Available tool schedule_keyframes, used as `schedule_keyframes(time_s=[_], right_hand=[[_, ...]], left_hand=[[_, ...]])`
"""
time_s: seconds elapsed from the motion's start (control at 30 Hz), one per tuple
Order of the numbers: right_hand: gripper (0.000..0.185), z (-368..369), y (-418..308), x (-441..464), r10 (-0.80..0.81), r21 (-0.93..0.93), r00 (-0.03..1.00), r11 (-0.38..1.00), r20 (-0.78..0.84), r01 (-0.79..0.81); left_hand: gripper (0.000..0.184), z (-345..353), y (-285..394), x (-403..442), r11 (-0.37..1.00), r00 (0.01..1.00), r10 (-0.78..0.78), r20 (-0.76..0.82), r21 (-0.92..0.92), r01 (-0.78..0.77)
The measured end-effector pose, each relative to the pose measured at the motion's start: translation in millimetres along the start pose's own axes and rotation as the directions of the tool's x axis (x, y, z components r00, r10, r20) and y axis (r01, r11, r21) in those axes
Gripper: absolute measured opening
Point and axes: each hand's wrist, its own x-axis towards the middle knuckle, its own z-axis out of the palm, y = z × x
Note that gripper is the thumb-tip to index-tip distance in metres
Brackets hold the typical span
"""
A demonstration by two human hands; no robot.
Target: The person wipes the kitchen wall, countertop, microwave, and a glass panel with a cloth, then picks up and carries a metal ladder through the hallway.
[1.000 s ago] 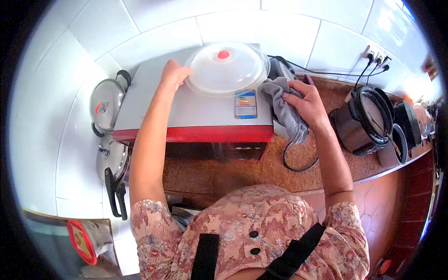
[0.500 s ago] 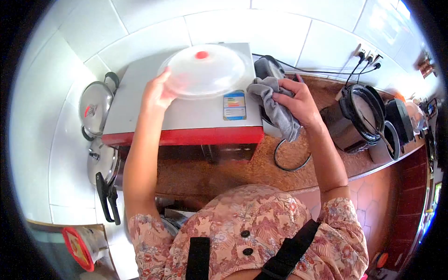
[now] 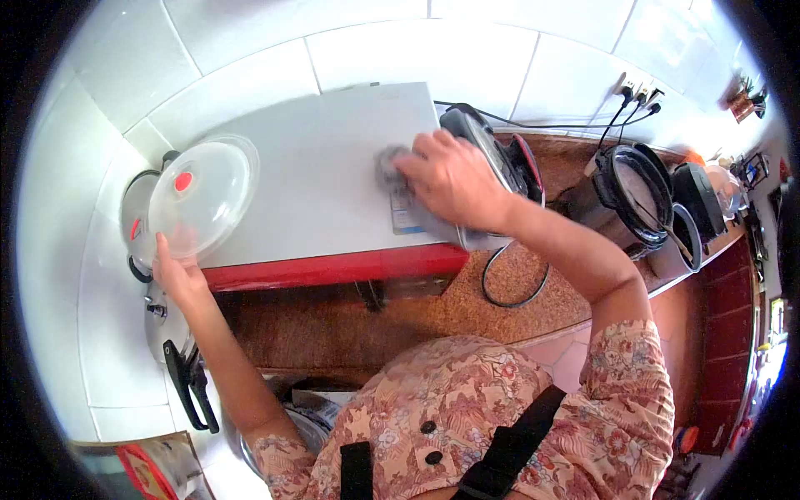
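My left hand grips the lower rim of a round, translucent plastic lid with a red knob in its middle. The lid is tilted at the left end of a white-topped appliance with a red front, which looks like a microwave. My right hand is closed on a grey cloth, pressed to the right part of the white top. The cloth is blurred by motion and partly hidden by my fingers. Just below it, an energy label is stuck on the top.
Pressure cookers with black handles stand at the left wall. Right of the white top sits a black appliance with a cable looped on the brown counter. An electric pot and plugged sockets are farther right.
My left hand has carried the lid leftward, from above the white top to its left end. My right hand has brought the cloth left onto the top near the label.
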Motion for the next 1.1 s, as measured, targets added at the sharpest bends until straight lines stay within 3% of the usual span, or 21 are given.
schedule_keyframes(time_s=[0.07, 0.13, 0.3, 0.5, 0.57, 0.63, 0.77, 0.87, 0.97, 1.1], right_hand=[[0.031, 16.3, 26.4, 23.3, 0.102, -0.118, 0.994, 0.988, 0.042, -0.097], [0.031, 34.1, 50.4, 50.0, 0.228, -0.191, 0.973, 0.957, 0.028, -0.219], [0.028, 57.0, 97.7, 90.3, 0.475, -0.118, 0.880, 0.876, 0.028, -0.469], [0.024, 60.4, 87.3, 75.4, 0.447, -0.137, 0.894, 0.885, -0.022, -0.446], [0.020, 39.7, 59.6, 52.5, 0.331, -0.212, 0.944, 0.923, 0.008, -0.321], [0.017, 23.9, 25.4, 23.9, 0.183, -0.217, 0.980, 0.956, -0.078, -0.196], [0.017, -20.5, -34.6, -26.2, 0.031, -0.109, 0.999, 0.993, -0.031, -0.034], [0.018, -33.7, -37.3, -31.9, -0.043, -0.022, 0.998, 0.999, -0.041, 0.042], [0.021, -18.7, -10.6, -6.7, 0.031, -0.083, 0.999, 0.996, 0.018, -0.030], [0.028, 22.1, 52.6, 52.8, 0.302, -0.192, 0.951, 0.939, 0.070, -0.284]], left_hand=[[0.037, 15.1, 1.9, -18.8, 0.994, 0.996, 0.076, -0.038, 0.079, -0.073], [0.032, 6.2, -1.5, -13.3, 0.990, 0.992, 0.115, 0.053, 0.080, -0.119], [0.028, 9.3, 6.0, -24.9, 0.987, 0.985, 0.147, 0.087, 0.057, -0.153], [0.031, 8.6, 2.4, -26.9, 0.977, 0.981, 0.192, 0.008, 0.096, -0.192], [0.031, 9.3, 2.7, -25.5, 0.966, 0.969, 0.236, -0.071, 0.128, -0.226], [0.034, 0.8, 5.3, -22.6, 0.976, 0.983, 0.183, -0.020, 0.125, -0.179], [0.040, -9.1, 15.3, -28.4, 0.981, 0.982, 0.178, 0.061, 0.072, -0.182], [0.041, -8.9, 24.2, -36.4, 0.976, 0.979, 0.204, 0.012, 0.076, -0.204], [0.040, -10.5, 31.0, -40.8, 0.975, 0.982, 0.191, 0.009, 0.110, -0.191], [0.038, -11.3, 29.1, -37.5, 0.971, 0.976, 0.216, -0.002, 0.107, -0.214]])
